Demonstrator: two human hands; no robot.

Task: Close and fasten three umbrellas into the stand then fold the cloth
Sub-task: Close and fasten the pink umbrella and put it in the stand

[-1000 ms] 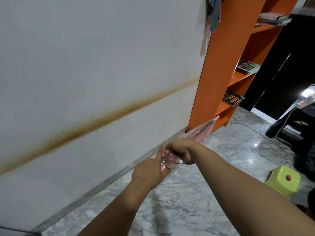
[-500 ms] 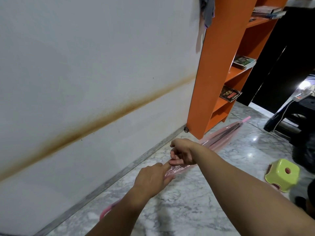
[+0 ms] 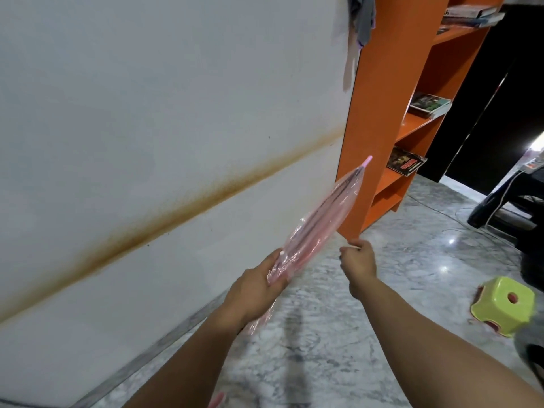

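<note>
Lowest in the frame, at bottom centre, a pink curved piece (image 3: 217,399) shows past the left forearm; it looks like the umbrella's handle, though too little of it shows to be sure.

Just above, in the lower middle, the left hand (image 3: 253,290) is wrapped around the umbrella (image 3: 318,228) near the bottom of its gathered canopy. From that grip the long axis runs up and to the right, to the pink tip (image 3: 368,159) in front of the orange shelf (image 3: 379,113). The canopy is clear pink plastic, collapsed but loose, not yet wound tight.

To the right of it, at about the same height, the right hand (image 3: 357,257) is clear of the canopy, its fingers pinched on a thin pale strip (image 3: 351,247). This is probably the fastening strap, drawn out sideways from the canopy; where it joins cannot be seen. As I judge it, the strap has to be brought round the canopy above the left grip, so the right hand is the one to travel while the left holds the shaft.

Further off at right, a green stool (image 3: 503,304) stands on the marble floor (image 3: 338,348). The shelf holds a few books (image 3: 429,104). A cloth (image 3: 362,16) hangs at its top corner, upper middle of the frame. No umbrella stand is in view.
</note>
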